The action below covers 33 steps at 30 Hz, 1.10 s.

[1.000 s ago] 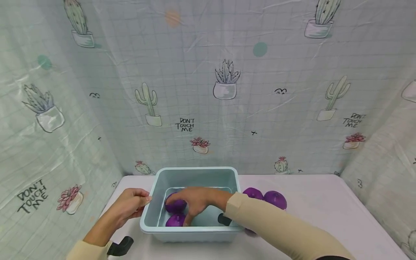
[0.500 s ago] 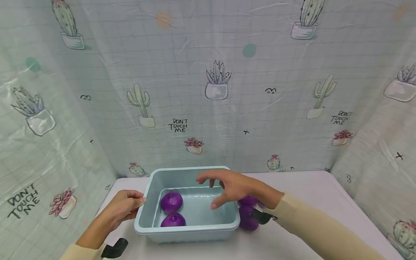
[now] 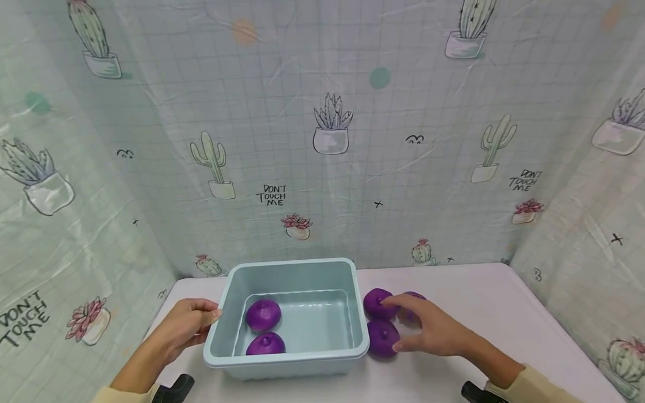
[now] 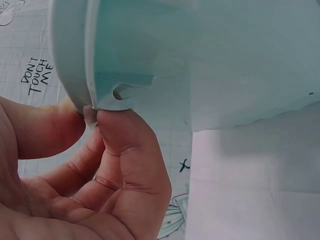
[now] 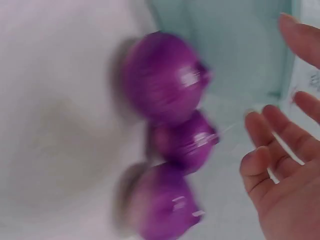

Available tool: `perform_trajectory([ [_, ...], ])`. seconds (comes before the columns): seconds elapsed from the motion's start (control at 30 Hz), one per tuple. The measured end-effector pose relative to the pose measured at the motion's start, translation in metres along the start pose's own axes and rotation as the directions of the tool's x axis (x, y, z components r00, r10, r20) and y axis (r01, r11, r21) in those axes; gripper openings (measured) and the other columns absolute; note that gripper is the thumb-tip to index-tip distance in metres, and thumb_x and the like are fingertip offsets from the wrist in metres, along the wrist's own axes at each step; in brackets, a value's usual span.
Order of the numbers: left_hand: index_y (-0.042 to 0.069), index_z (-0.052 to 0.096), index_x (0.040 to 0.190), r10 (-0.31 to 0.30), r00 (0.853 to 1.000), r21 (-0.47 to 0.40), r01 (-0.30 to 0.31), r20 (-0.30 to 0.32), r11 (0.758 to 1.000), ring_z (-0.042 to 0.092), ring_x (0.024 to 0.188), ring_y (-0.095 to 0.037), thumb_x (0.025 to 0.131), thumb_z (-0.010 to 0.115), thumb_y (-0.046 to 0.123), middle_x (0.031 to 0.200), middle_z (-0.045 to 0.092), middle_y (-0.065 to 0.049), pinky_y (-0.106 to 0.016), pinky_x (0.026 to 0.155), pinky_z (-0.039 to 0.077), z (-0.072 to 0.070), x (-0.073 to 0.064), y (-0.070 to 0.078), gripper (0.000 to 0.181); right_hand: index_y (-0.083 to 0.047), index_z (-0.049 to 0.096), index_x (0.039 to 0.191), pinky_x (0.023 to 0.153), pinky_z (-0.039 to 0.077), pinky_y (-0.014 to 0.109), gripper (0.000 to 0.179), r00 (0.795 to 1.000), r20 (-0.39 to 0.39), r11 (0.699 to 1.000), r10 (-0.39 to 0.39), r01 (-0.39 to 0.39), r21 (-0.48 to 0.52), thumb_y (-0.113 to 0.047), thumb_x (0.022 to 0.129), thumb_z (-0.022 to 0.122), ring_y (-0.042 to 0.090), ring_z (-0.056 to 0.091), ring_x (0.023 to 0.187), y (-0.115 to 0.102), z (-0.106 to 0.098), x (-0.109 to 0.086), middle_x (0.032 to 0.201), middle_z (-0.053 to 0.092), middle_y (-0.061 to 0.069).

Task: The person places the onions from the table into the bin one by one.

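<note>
My left hand (image 3: 183,324) pinches the left rim of a pale blue plastic bin (image 3: 287,357); the left wrist view shows thumb and fingers (image 4: 137,165) on either side of that rim. Inside, at the bin's left end, lie two purple onions, the farther onion (image 3: 263,315) and a nearer onion (image 3: 266,343) partly hidden by the front wall. Three more sit on the table against or near the bin's right side: a front onion (image 3: 384,338), a back onion (image 3: 375,301) and a third onion (image 3: 415,295) partly behind my fingers. Over them hovers my right hand (image 3: 435,330), fingers spread, holding nothing.
A white-topped table (image 3: 468,302) carries the bin. Behind and on both sides hangs a cactus-print sheet (image 3: 282,112). Black wrist-camera mounts (image 3: 173,389) stick out near both sleeves.
My right hand has come out of the bin, leaving two onions inside, and moved right over the three outside. The left hand keeps its hold on the rim. The view has shifted slightly.
</note>
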State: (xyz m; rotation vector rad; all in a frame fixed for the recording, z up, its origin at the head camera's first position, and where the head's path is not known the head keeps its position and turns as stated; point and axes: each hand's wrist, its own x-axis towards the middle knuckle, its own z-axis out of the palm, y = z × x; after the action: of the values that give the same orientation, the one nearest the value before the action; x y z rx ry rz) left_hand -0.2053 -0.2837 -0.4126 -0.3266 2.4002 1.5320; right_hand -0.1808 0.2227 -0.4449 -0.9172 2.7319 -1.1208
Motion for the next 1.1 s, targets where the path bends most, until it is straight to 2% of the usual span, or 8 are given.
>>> perform_trajectory([
  [0.13, -0.007, 0.063, 0.118, -0.002, 1.000, -0.009, 0.002, -0.005, 1.000, 0.064, 0.078, -0.018, 0.100, 0.064, 0.011, 0.094, 0.071, -0.007, -0.033, 0.071, 0.059, 0.000, 0.000, -0.001, 0.025, -0.017, 0.058, 0.144, 0.096, 0.055, 0.037, 0.078, 0.992, 0.033, 0.991, 0.121, -0.119, -0.065, -0.044, 0.078, 0.089, 0.016, 0.061, 0.113, 0.013, 0.010, -0.008, 0.136, 0.066, 0.002],
  [0.23, -0.007, 0.063, 0.118, -0.002, 1.000, -0.011, 0.002, -0.009, 1.000, 0.064, 0.078, -0.019, 0.100, 0.064, 0.011, 0.095, 0.071, -0.007, -0.033, 0.071, 0.059, 0.002, 0.001, -0.001, 0.025, -0.016, 0.058, 0.144, 0.096, 0.055, 0.045, 0.081, 0.986, 0.040, 0.982, 0.163, -0.159, -0.097, -0.046, 0.075, 0.089, 0.026, 0.063, 0.116, 0.021, 0.020, -0.007, 0.139, 0.065, 0.002],
  [0.4, -0.007, 0.063, 0.119, 0.006, 1.000, -0.008, -0.006, -0.011, 1.000, 0.065, 0.078, -0.019, 0.100, 0.064, 0.010, 0.096, 0.072, -0.008, -0.033, 0.071, 0.059, 0.005, 0.002, -0.002, 0.025, -0.015, 0.060, 0.141, 0.100, 0.055, 0.049, 0.086, 0.989, 0.012, 0.978, 0.146, -0.143, -0.152, -0.049, 0.069, 0.093, 0.023, 0.065, 0.119, 0.032, 0.038, -0.004, 0.139, 0.066, 0.001],
  [0.57, -0.007, 0.064, 0.117, 0.007, 1.000, -0.010, -0.007, -0.008, 1.000, 0.065, 0.078, -0.018, 0.100, 0.064, 0.010, 0.094, 0.072, -0.007, -0.033, 0.071, 0.059, 0.006, 0.001, -0.002, 0.024, -0.013, 0.061, 0.140, 0.105, 0.051, 0.057, 0.090, 0.994, -0.008, 0.981, 0.110, -0.110, -0.158, -0.049, 0.064, 0.096, 0.031, 0.063, 0.128, 0.035, 0.053, -0.001, 0.138, 0.067, 0.003],
  [0.67, -0.006, 0.064, 0.116, 0.011, 1.000, -0.006, -0.011, -0.010, 1.000, 0.065, 0.078, -0.019, 0.100, 0.064, 0.010, 0.094, 0.071, -0.007, -0.033, 0.071, 0.059, 0.005, 0.000, -0.002, 0.023, -0.013, 0.060, 0.140, 0.107, 0.049, 0.060, 0.092, 0.993, -0.014, 0.979, 0.121, -0.122, -0.161, -0.049, 0.064, 0.096, 0.033, 0.061, 0.131, 0.035, 0.057, 0.001, 0.140, 0.066, 0.004],
  [0.9, -0.006, 0.063, 0.117, 0.017, 1.000, 0.003, -0.017, -0.016, 1.000, 0.065, 0.078, -0.020, 0.101, 0.063, 0.010, 0.096, 0.071, -0.009, -0.034, 0.071, 0.059, 0.003, -0.001, -0.001, 0.023, -0.022, 0.061, 0.139, 0.103, 0.052, 0.052, 0.088, 0.992, -0.001, 0.984, 0.125, -0.124, -0.129, -0.049, 0.063, 0.096, 0.018, 0.063, 0.125, 0.038, 0.052, -0.002, 0.136, 0.067, -0.008],
  [1.0, -0.006, 0.063, 0.117, 0.018, 1.000, 0.009, -0.018, -0.019, 1.000, 0.065, 0.078, -0.020, 0.101, 0.063, 0.010, 0.095, 0.071, -0.009, -0.034, 0.071, 0.059, 0.002, -0.001, -0.001, 0.023, -0.027, 0.062, 0.138, 0.098, 0.053, 0.045, 0.085, 0.995, 0.013, 0.991, 0.101, -0.099, -0.095, -0.048, 0.064, 0.096, 0.010, 0.062, 0.122, 0.036, 0.044, -0.004, 0.133, 0.067, -0.012],
  [1.1, -0.006, 0.064, 0.117, 0.016, 1.000, 0.008, -0.016, -0.017, 1.000, 0.064, 0.078, -0.019, 0.101, 0.063, 0.011, 0.095, 0.071, -0.008, -0.034, 0.071, 0.059, 0.002, -0.001, -0.001, 0.023, -0.030, 0.062, 0.138, 0.092, 0.052, 0.035, 0.082, 0.996, 0.033, 0.995, 0.084, -0.082, -0.060, -0.045, 0.065, 0.096, 0.005, 0.060, 0.117, 0.031, 0.030, -0.008, 0.132, 0.068, -0.011],
])
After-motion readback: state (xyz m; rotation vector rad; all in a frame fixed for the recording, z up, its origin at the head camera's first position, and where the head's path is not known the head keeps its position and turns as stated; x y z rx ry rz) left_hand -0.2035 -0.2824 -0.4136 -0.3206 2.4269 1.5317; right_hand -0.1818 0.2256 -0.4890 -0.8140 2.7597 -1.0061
